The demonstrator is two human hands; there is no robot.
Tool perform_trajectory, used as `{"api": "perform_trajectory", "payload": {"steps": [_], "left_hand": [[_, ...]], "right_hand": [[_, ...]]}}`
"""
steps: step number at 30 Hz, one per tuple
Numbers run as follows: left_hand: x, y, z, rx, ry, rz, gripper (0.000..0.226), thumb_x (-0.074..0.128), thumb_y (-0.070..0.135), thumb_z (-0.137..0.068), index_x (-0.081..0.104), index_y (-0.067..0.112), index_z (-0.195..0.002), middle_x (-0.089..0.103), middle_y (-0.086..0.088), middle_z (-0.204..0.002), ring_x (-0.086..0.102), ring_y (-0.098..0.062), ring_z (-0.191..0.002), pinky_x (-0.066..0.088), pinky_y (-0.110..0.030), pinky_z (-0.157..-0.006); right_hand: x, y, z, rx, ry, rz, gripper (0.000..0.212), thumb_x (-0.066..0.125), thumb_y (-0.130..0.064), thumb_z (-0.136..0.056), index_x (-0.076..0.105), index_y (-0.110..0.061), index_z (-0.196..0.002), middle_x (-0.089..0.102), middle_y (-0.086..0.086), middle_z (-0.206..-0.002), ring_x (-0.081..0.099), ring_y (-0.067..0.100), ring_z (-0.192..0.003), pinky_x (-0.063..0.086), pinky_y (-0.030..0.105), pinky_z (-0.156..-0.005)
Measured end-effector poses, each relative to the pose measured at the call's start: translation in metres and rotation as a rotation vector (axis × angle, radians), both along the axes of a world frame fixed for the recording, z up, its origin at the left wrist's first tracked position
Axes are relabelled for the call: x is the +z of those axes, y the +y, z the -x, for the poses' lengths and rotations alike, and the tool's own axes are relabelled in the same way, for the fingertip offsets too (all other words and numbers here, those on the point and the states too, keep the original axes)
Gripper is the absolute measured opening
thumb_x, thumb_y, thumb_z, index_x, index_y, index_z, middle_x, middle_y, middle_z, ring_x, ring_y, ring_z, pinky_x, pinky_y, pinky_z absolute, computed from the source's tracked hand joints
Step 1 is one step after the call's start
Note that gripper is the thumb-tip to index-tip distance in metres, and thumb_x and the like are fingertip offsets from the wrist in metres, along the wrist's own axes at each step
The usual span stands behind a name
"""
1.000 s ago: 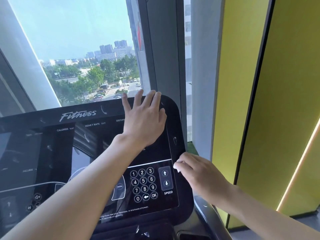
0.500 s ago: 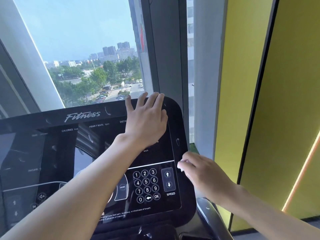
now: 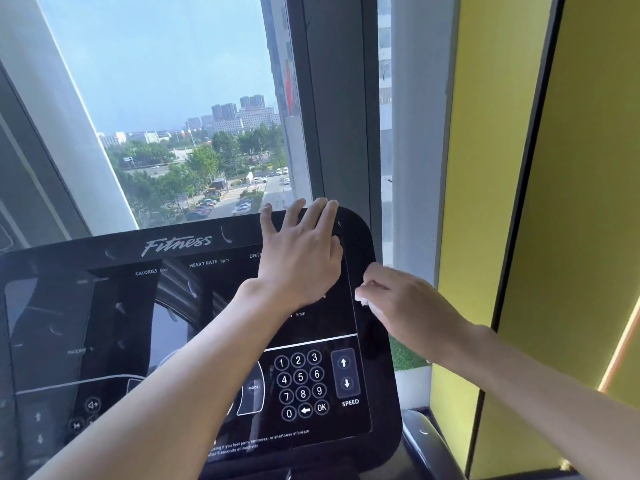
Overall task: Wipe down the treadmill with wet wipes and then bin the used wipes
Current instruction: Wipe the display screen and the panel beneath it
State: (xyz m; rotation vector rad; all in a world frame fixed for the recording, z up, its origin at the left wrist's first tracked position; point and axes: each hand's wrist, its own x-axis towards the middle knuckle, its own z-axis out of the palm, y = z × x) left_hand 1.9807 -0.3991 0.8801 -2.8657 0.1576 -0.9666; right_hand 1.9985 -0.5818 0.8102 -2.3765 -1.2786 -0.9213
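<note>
The treadmill's black glossy console [image 3: 114,306] fills the lower left, with a number keypad [image 3: 301,384] and speed arrows at its right. My left hand [image 3: 301,258] lies flat with straight fingers on the console's upper right corner. My right hand [image 3: 405,303] is at the console's right edge, its fingers curled round a small white wet wipe [image 3: 362,299] pressed against the rim. Only a sliver of the wipe shows under the fingertips.
A large window [image 3: 166,116] stands right behind the console. A grey window frame [image 3: 332,98] and a yellow wall panel [image 3: 495,168] close off the right side. The treadmill's dark handrail [image 3: 426,445] runs down at the lower right.
My right hand with the wipe has slid upward along the console's right edge. My left hand has stayed on the upper right corner. The camera tilted down slightly.
</note>
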Motion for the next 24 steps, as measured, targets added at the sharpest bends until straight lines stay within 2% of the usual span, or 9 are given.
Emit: {"api": "perform_trajectory", "payload": {"steps": [2,3,7,11,14,18,21,22,24], "left_hand": [[0.000,0.000,0.001,0.003,0.005,0.000,0.053,0.032,0.036,-0.099,0.027,0.021,-0.149,0.033,0.008,-0.155,0.027,-0.024,-0.144,0.011,-0.064,-0.115],[0.000,0.000,0.001,0.004,0.008,0.002,0.053,0.032,0.036,-0.099,0.027,0.021,-0.150,0.032,0.008,-0.155,0.026,-0.024,-0.144,0.011,-0.063,-0.115],[0.001,0.001,0.002,-0.005,0.014,0.015,0.053,0.032,0.037,-0.100,0.027,0.022,-0.150,0.033,0.008,-0.155,0.026,-0.023,-0.144,0.011,-0.062,-0.116],[0.001,0.000,0.002,0.006,0.031,0.021,0.054,0.031,0.037,-0.099,0.026,0.023,-0.151,0.031,0.009,-0.156,0.024,-0.022,-0.145,0.010,-0.061,-0.116],[0.001,0.000,0.003,0.003,0.030,0.009,0.053,0.032,0.037,-0.100,0.026,0.023,-0.151,0.032,0.009,-0.155,0.026,-0.022,-0.145,0.010,-0.060,-0.116],[0.003,-0.001,0.004,0.014,0.041,0.022,0.054,0.032,0.036,-0.100,0.025,0.023,-0.152,0.031,0.009,-0.156,0.025,-0.021,-0.145,0.009,-0.060,-0.117],[0.008,0.002,0.008,-0.009,0.075,0.015,0.056,0.030,0.033,-0.101,0.019,0.024,-0.154,0.024,0.009,-0.160,0.019,-0.019,-0.148,0.009,-0.058,-0.118],[0.009,0.005,0.009,-0.021,0.087,0.013,0.058,0.029,0.031,-0.101,0.014,0.024,-0.156,0.019,0.008,-0.162,0.017,-0.018,-0.150,0.009,-0.055,-0.119],[0.014,0.012,0.014,-0.047,0.107,0.034,0.064,0.031,0.026,-0.100,0.004,0.021,-0.158,0.007,0.004,-0.166,0.013,-0.016,-0.151,0.006,-0.048,-0.122]], "right_hand": [[0.007,0.000,-0.003,-0.021,0.013,-0.116,0.006,0.068,0.003,-0.086,0.069,-0.003,-0.086,0.054,0.004,-0.083,0.052,0.016,-0.063,0.051,0.023,-0.061],[0.006,0.001,-0.001,-0.018,0.016,-0.111,0.006,0.068,0.003,-0.085,0.069,-0.003,-0.085,0.054,0.004,-0.083,0.051,0.015,-0.063,0.048,0.021,-0.062],[-0.009,-0.001,0.005,0.036,-0.025,0.159,0.018,0.064,0.010,-0.083,0.063,-0.008,-0.082,0.052,0.002,-0.087,0.050,0.017,-0.068,0.051,0.029,-0.064],[0.001,-0.006,-0.006,-0.054,0.003,-0.089,0.013,0.067,0.010,-0.083,0.067,-0.003,-0.084,0.053,0.005,-0.084,0.053,0.020,-0.063,0.052,0.032,-0.057],[-0.009,-0.004,0.004,0.001,-0.061,0.071,0.022,0.068,0.014,-0.076,0.063,-0.006,-0.080,0.052,0.003,-0.083,0.051,0.018,-0.064,0.051,0.030,-0.058],[-0.006,-0.008,-0.003,-0.072,-0.016,-0.113,0.016,0.072,0.011,-0.077,0.068,-0.003,-0.082,0.055,0.004,-0.082,0.053,0.018,-0.061,0.051,0.029,-0.054],[-0.008,-0.005,0.005,-0.037,-0.059,0.062,0.020,0.071,0.013,-0.074,0.065,-0.006,-0.079,0.054,0.003,-0.081,0.051,0.018,-0.061,0.047,0.026,-0.054],[-0.001,-0.007,0.002,-0.063,-0.054,0.049,0.019,0.073,0.012,-0.073,0.068,-0.005,-0.080,0.055,0.003,-0.079,0.052,0.017,-0.061,0.044,0.024,-0.054],[0.020,-0.015,-0.011,-0.190,0.002,-0.170,0.014,0.075,0.007,-0.078,0.072,-0.002,-0.087,0.057,0.005,-0.079,0.053,0.018,-0.063,0.042,0.024,-0.055]]}}
